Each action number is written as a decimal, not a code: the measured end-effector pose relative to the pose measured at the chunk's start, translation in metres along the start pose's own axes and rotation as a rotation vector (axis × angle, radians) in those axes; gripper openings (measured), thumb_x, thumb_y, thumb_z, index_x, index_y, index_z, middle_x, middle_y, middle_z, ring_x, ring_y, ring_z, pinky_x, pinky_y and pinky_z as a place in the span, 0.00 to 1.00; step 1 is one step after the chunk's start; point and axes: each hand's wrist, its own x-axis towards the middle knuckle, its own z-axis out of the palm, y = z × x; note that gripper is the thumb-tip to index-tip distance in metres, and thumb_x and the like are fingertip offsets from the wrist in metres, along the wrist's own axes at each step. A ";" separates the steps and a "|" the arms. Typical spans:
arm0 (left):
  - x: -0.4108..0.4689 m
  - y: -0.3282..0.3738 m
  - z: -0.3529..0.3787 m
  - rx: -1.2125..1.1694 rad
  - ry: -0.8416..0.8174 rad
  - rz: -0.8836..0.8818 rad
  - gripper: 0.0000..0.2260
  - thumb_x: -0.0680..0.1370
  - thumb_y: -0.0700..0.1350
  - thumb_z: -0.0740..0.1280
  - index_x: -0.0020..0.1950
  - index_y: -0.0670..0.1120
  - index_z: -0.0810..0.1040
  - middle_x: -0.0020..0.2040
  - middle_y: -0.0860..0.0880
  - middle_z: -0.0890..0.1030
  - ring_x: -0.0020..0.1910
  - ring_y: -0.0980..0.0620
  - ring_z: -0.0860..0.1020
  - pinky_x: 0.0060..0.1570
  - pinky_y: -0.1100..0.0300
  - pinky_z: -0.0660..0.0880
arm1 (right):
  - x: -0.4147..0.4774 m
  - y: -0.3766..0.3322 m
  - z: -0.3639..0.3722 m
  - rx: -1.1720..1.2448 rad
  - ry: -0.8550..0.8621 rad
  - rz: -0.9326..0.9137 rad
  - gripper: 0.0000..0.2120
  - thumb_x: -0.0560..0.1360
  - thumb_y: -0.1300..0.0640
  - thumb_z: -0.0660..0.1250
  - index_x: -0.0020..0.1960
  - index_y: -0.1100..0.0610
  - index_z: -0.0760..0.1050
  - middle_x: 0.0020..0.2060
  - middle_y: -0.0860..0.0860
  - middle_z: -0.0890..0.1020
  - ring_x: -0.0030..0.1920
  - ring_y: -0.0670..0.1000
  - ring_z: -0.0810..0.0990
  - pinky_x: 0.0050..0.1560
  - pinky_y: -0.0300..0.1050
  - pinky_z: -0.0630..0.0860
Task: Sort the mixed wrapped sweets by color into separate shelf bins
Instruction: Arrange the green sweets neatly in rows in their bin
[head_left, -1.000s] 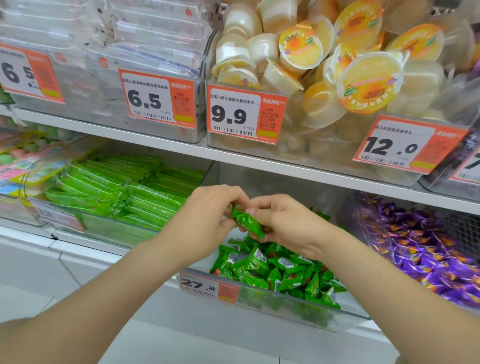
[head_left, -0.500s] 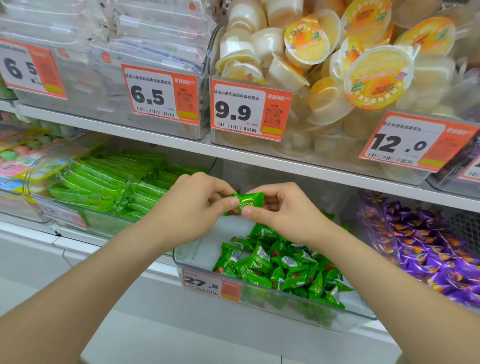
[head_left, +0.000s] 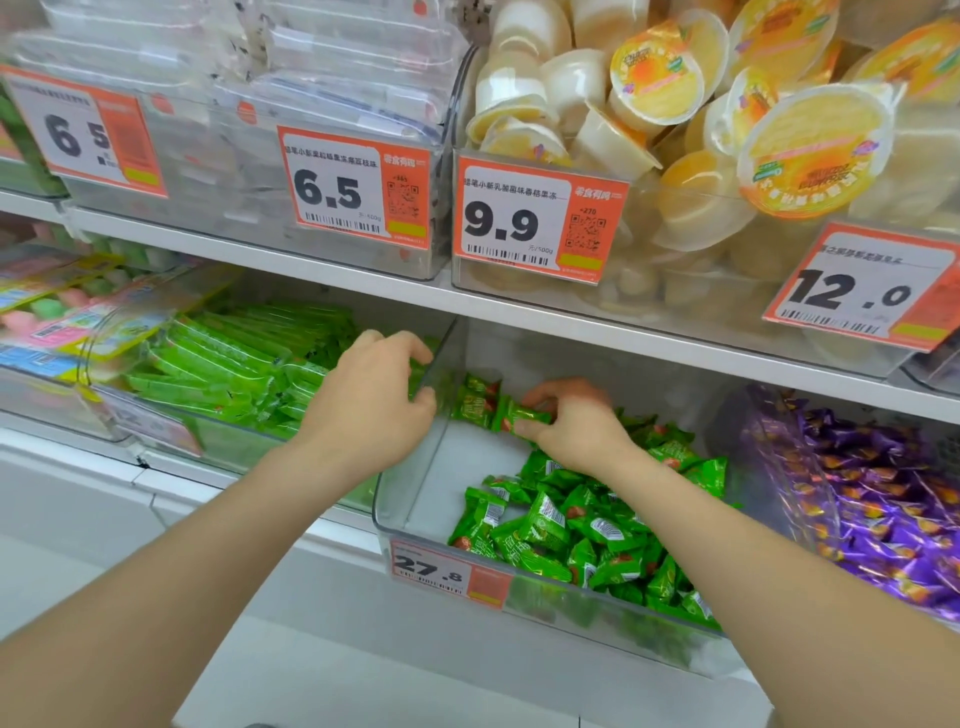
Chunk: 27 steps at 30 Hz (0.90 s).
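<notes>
Upper row: we see clear packs (head_left: 311, 62) left, yellow jelly cups (head_left: 670, 88) right.
Shelf: a white ledge (head_left: 519, 312) parts the rows.
Left bin (head_left: 91, 358): long green packs (head_left: 223, 358); our left hand (head_left: 366, 405) curls at its right wall, and we cannot tell whether it holds anything.
Middle bin (head_left: 410, 493): green sweets (head_left: 571, 535) heaped front right; our right hand (head_left: 576, 426) pinches one green sweet (head_left: 527, 415) at the back.
Right bin (head_left: 769, 441): purple sweets (head_left: 893, 509).

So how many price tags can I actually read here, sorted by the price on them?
6.5 tags: 2
9.9 tag: 1
12.0 tag: 1
27.8 tag: 1
Total: 5 readable. The lower-left tag is too blurred to read.
</notes>
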 end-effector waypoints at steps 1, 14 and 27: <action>0.000 -0.002 0.001 0.029 -0.035 -0.015 0.18 0.78 0.47 0.71 0.68 0.50 0.77 0.56 0.49 0.76 0.51 0.46 0.79 0.55 0.49 0.78 | 0.004 -0.001 0.006 -0.016 -0.024 -0.018 0.17 0.75 0.48 0.78 0.61 0.52 0.82 0.56 0.49 0.82 0.57 0.49 0.80 0.52 0.38 0.71; 0.006 -0.005 0.013 0.119 -0.116 -0.006 0.09 0.72 0.45 0.67 0.50 0.49 0.73 0.45 0.48 0.78 0.46 0.39 0.79 0.46 0.45 0.80 | 0.042 -0.029 0.059 -0.117 -0.023 0.000 0.14 0.77 0.56 0.71 0.63 0.53 0.79 0.63 0.56 0.77 0.66 0.57 0.75 0.62 0.45 0.73; 0.004 -0.002 0.011 0.142 -0.093 0.012 0.07 0.74 0.44 0.68 0.50 0.48 0.72 0.43 0.48 0.77 0.43 0.40 0.78 0.43 0.46 0.80 | 0.031 -0.031 0.053 -0.293 0.063 -0.168 0.16 0.77 0.55 0.72 0.62 0.56 0.75 0.55 0.59 0.79 0.54 0.64 0.80 0.51 0.52 0.80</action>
